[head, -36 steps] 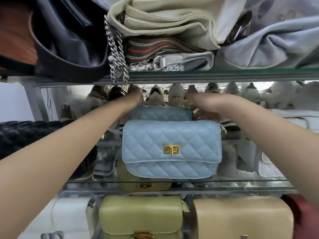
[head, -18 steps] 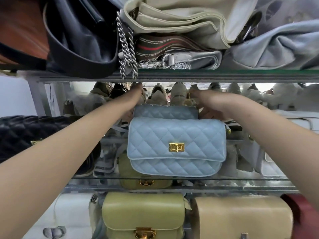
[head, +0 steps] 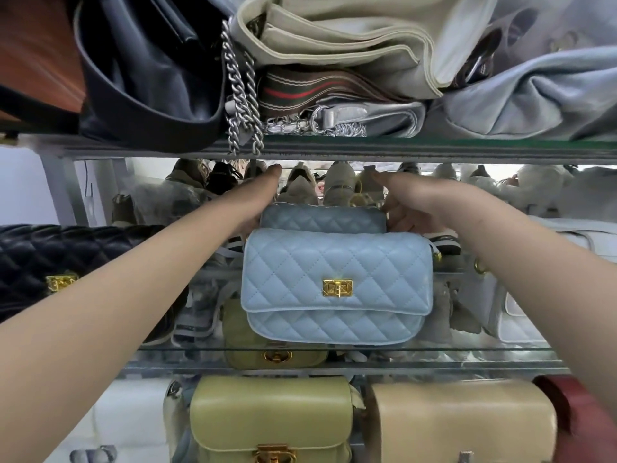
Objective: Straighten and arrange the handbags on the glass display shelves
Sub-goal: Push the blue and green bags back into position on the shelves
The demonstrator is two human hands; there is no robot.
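Observation:
A light-blue quilted handbag [head: 337, 262] with a gold clasp stands upright at the front of the middle glass shelf [head: 434, 350]. Right behind it stands a second, smaller blue quilted bag [head: 322, 218], of which only the top shows. My left hand [head: 262, 195] holds that rear bag's left end, with its fingers hidden behind the bag and its thumb raised. My right hand [head: 412, 208] grips its right end with curled fingers.
A black quilted bag [head: 60, 262] sits to the left and a white bag [head: 521, 315] to the right. Olive [head: 270, 412] and beige [head: 460, 422] bags stand on the shelf below. Soft bags and a chain [head: 240, 95] crowd the upper shelf, just above my hands.
Both hands stay at the rear blue bag's ends. That bag has shifted slightly to the right behind the front one, and my left thumb has risen a little.

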